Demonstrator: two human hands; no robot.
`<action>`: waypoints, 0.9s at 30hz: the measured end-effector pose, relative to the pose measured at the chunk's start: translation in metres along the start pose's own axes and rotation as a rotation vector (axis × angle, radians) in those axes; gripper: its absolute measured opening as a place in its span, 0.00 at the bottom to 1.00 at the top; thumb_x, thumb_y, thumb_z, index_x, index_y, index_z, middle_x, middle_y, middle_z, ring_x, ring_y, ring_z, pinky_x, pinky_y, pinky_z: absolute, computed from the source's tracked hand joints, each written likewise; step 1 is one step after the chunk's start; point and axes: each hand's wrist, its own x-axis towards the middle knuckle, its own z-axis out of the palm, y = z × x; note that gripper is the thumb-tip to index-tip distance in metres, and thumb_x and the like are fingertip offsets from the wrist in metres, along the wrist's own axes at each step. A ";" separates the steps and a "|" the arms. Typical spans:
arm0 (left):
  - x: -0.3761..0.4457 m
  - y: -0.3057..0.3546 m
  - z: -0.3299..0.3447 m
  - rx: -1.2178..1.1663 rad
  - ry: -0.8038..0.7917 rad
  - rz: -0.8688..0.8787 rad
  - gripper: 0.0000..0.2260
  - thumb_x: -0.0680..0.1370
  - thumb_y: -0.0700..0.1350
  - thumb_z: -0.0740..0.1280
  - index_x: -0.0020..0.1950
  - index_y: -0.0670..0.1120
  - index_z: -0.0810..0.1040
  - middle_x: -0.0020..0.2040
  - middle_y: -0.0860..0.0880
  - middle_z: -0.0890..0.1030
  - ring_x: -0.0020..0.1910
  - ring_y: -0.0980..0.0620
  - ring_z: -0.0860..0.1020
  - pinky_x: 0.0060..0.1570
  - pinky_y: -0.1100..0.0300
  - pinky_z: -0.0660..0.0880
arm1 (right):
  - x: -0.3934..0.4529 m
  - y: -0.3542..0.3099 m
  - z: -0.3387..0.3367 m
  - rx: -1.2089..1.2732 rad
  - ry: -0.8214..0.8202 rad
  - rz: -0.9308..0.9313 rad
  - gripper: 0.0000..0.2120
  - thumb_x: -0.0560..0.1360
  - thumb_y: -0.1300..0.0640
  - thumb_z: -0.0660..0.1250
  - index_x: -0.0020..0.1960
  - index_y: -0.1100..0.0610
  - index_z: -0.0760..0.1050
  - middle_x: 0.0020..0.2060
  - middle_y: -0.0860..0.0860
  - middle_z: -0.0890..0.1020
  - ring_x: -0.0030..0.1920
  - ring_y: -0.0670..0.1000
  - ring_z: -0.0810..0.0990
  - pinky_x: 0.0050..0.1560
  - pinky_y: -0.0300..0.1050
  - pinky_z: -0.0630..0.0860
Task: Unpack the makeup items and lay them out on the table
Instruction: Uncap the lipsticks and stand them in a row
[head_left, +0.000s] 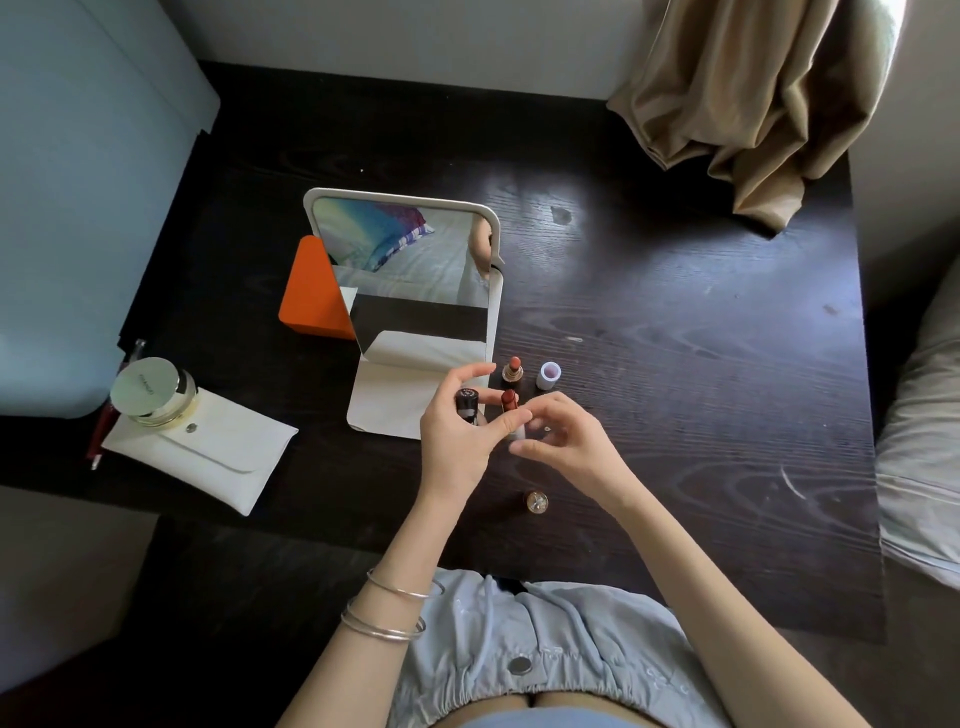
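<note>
An open lipstick (509, 401) with a dark red bullet is standing up between the two hands, near the middle of the worktop (675, 338) and toward its near edge. The right hand (563, 441) is curling its fingers (524, 448) round the pale base of this lipstick, gripping it. The left hand (460, 436) is holding a black cap (466, 406) in its curled fingers, with the forefinger stretching out over the lipstick; small white lettering is showing on the cap's top, too small to read.

Just beyond the hands a second open lipstick (514, 369) in a gold case is standing upright, and beside it, to the right, a small lilac cap (548, 375) is standing too. A round gold cap (536, 502) is lying nearer the near edge, under the right wrist.

A folding mirror (410, 260) in a white cover is standing toward the middle, with an orange box (311, 291) touching its left side. At the left edge a white snap pouch (208, 452) is lying flat, carrying a round jar (155, 392) whose pale lid is showing embossed lettering that looks like CHANEL.

The worktop is dark, grained wood, catching window light on its right half. A beige curtain (753, 104) is draping onto the far right corner, a pale blue cabinet (78, 208) is standing at the left, and bedding (924, 441) is lying past the right edge.
</note>
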 end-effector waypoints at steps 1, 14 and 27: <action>0.002 -0.004 0.002 0.010 -0.015 -0.002 0.22 0.65 0.41 0.78 0.54 0.54 0.75 0.39 0.57 0.82 0.45 0.64 0.79 0.46 0.73 0.72 | 0.004 0.004 0.002 -0.088 0.045 -0.015 0.14 0.67 0.60 0.76 0.45 0.45 0.77 0.44 0.49 0.78 0.43 0.48 0.77 0.44 0.41 0.75; 0.021 -0.060 0.016 0.168 -0.081 -0.363 0.13 0.72 0.36 0.71 0.54 0.48 0.79 0.49 0.52 0.80 0.51 0.54 0.77 0.53 0.59 0.75 | 0.033 0.043 0.035 -0.433 0.333 0.094 0.07 0.71 0.54 0.71 0.49 0.47 0.80 0.42 0.42 0.78 0.39 0.43 0.77 0.39 0.41 0.73; 0.037 -0.064 0.022 0.157 -0.126 -0.420 0.13 0.76 0.39 0.66 0.59 0.50 0.78 0.50 0.51 0.80 0.30 0.56 0.73 0.33 0.66 0.74 | 0.036 0.049 0.041 -0.548 0.333 0.188 0.07 0.73 0.48 0.68 0.51 0.44 0.79 0.38 0.43 0.76 0.36 0.41 0.71 0.33 0.30 0.61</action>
